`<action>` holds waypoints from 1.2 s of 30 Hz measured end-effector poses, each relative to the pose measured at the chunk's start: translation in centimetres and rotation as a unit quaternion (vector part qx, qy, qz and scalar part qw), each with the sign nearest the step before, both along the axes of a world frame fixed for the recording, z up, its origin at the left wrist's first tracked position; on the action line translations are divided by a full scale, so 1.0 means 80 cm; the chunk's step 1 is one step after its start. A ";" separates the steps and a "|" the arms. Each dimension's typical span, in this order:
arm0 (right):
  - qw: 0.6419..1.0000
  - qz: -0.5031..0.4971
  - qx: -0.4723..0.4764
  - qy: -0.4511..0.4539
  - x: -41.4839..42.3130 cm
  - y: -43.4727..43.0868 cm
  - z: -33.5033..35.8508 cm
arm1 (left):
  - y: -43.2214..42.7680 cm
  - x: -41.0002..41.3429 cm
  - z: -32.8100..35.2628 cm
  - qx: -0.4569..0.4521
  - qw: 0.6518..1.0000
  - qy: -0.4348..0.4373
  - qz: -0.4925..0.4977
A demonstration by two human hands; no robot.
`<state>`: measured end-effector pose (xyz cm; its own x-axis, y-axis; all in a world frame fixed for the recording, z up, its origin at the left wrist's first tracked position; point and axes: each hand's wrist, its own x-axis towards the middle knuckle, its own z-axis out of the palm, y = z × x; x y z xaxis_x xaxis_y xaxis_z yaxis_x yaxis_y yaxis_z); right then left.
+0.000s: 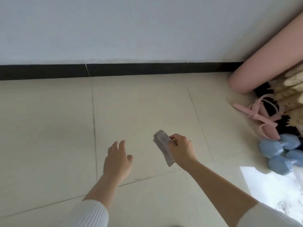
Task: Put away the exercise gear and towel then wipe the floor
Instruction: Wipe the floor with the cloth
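- A folded grey cloth (163,147) is pinched in the right hand (181,150), sticking out to the hand's left, above the tiled floor (57,128).
- The left hand (118,159) hovers empty, fingers loosely spread, left of the cloth.
- Far right by the wall: rolled pink mat (265,63), pink resistance band (262,115), blue dumbbells (278,153).

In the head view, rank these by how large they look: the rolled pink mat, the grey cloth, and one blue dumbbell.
Largest to smallest as they appear:
1. Rolled pink mat, though cut off by the frame edge.
2. Blue dumbbell, partly overlapped by its neighbour.
3. Grey cloth, folded in the right hand, so partly hidden; its gap to the dumbbell is unsure.
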<state>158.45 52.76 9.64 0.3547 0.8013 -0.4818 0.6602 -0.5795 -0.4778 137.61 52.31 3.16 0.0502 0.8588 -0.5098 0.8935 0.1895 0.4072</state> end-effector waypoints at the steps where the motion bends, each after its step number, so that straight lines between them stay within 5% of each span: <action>1: 1.000 0.010 0.015 -0.015 0.010 0.018 -0.029 | 0.007 0.007 -0.039 0.004 1.000 0.003 -0.005; 8: 0.970 0.095 0.190 -0.114 0.049 0.127 -0.169 | 0.056 -0.003 -0.241 0.172 0.984 0.051 -0.015; 12: 0.970 0.171 0.169 -0.038 0.030 0.106 -0.239 | 0.062 -0.038 -0.295 0.217 0.970 0.101 -0.042; 18: 0.945 0.290 0.095 -0.118 0.009 0.088 -0.320 | 0.063 -0.040 -0.299 0.244 0.961 0.129 0.023; 22: 0.942 0.274 0.083 -0.176 0.006 0.105 -0.353 | 0.093 -0.025 -0.295 0.220 0.951 0.155 0.152; 36: 0.962 0.193 0.126 -0.145 0.013 0.330 -0.358 | 0.099 -0.016 -0.292 0.228 0.937 0.183 0.189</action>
<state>159.48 79.20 -19.00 0.0968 0.9787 -0.1809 0.9302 -0.1536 -0.3333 136.32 60.26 -20.24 -0.4087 0.9126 -0.0093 0.8932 0.4020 0.2013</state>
